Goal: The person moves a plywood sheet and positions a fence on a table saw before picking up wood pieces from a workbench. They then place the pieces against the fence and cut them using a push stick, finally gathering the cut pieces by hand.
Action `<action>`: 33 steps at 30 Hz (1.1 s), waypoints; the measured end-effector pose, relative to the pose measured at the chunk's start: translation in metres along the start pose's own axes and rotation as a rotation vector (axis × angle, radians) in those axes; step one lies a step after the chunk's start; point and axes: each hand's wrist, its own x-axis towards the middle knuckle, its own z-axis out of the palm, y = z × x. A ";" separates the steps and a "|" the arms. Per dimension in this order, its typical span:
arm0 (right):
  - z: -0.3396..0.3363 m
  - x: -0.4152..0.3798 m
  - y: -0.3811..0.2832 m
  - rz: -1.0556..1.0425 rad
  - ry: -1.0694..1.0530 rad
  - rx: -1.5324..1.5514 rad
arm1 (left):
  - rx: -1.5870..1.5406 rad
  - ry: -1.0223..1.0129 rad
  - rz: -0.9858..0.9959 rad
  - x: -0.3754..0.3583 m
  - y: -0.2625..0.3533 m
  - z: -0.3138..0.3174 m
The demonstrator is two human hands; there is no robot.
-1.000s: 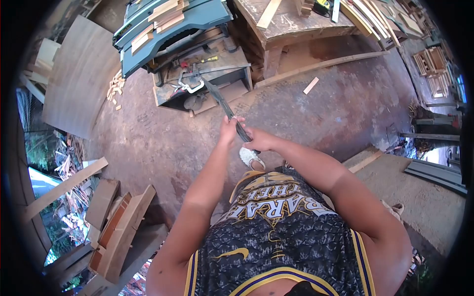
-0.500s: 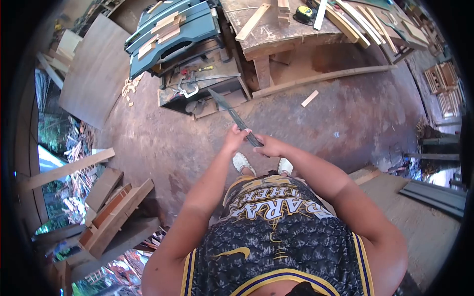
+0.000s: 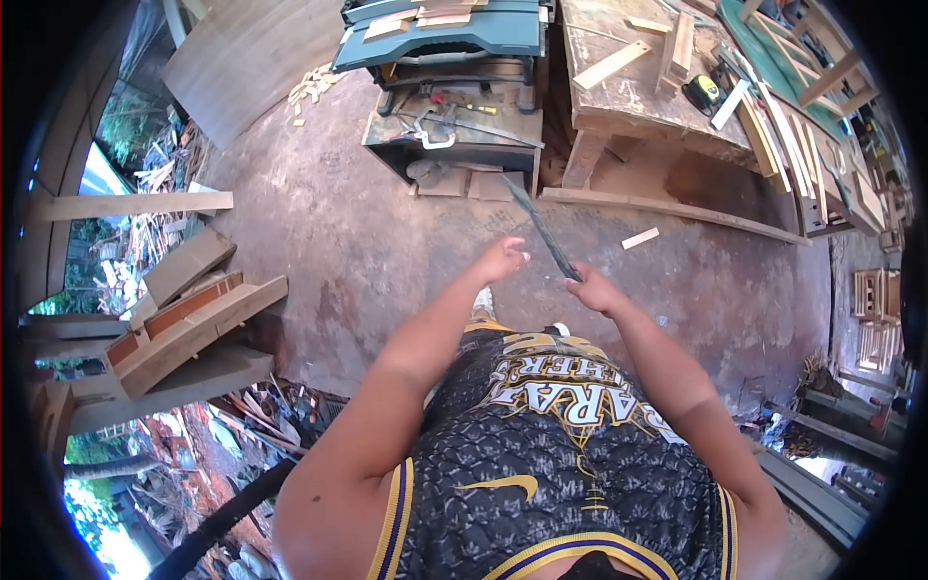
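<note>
My right hand [image 3: 595,290] is closed around the near end of a long, narrow, dark grey-green blade-like tool [image 3: 547,232]. Its tapered tip points away from me, toward the low workbench; the exact kind of tool cannot be made out. To the left of it is my left hand [image 3: 503,259], apart from the tool, fingers loosely curved and holding nothing. Both hands are in front of my waist, above the stained floor.
A low black bench [image 3: 454,159] with a clamp [image 3: 432,135] stands ahead, under a blue-grey case [image 3: 464,37]. The wooden workbench [image 3: 619,101] at right carries wood strips and a tape measure [image 3: 704,94]. One wood strip [image 3: 640,238] lies on the floor. Planks [image 3: 198,324] are at left.
My left hand has let go of the tool and moved off to its left. My right hand still grips it, now farther right in view. The view has turned left.
</note>
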 end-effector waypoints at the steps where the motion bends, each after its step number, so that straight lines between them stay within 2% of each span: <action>1: 0.001 0.006 -0.001 0.055 0.001 0.001 | -0.015 0.005 -0.038 -0.002 -0.007 -0.012; 3: 0.006 0.019 -0.012 0.121 0.025 0.020 | -0.012 -0.014 -0.071 -0.002 -0.027 -0.040; 7: 0.019 0.050 -0.034 0.167 0.062 0.034 | 0.183 0.076 -0.096 0.017 -0.110 -0.120; 11: 0.040 0.086 -0.046 0.144 0.087 0.104 | 0.309 0.083 -0.127 0.001 -0.112 -0.201; 13: 0.058 0.104 -0.045 0.166 0.116 0.146 | 0.263 0.077 -0.279 -0.003 -0.110 -0.235; 15: 0.068 0.112 -0.052 0.184 0.138 0.178 | 0.275 0.114 -0.263 -0.003 -0.118 -0.262; 16: 0.070 0.114 -0.059 0.192 0.128 0.169 | 0.268 0.175 -0.247 -0.004 -0.111 -0.267; 20: 0.077 0.131 -0.058 0.196 0.140 0.214 | 0.311 0.190 -0.302 0.009 -0.096 -0.284; 22: 0.078 0.145 -0.050 0.229 0.116 0.265 | 0.513 0.221 -0.220 0.020 -0.100 -0.290; 24: 0.074 0.160 -0.039 0.258 0.079 0.296 | 0.456 0.231 -0.239 0.016 -0.065 -0.283; 26: 0.077 0.169 -0.031 0.177 0.143 0.313 | 0.415 0.233 -0.256 0.010 -0.046 -0.282; 28: 0.068 0.177 -0.033 0.193 0.096 0.300 | 0.398 0.276 -0.169 0.011 -0.045 -0.281; 33: 0.058 0.190 -0.066 0.305 0.082 0.288 | 0.424 0.245 -0.215 0.017 -0.065 -0.297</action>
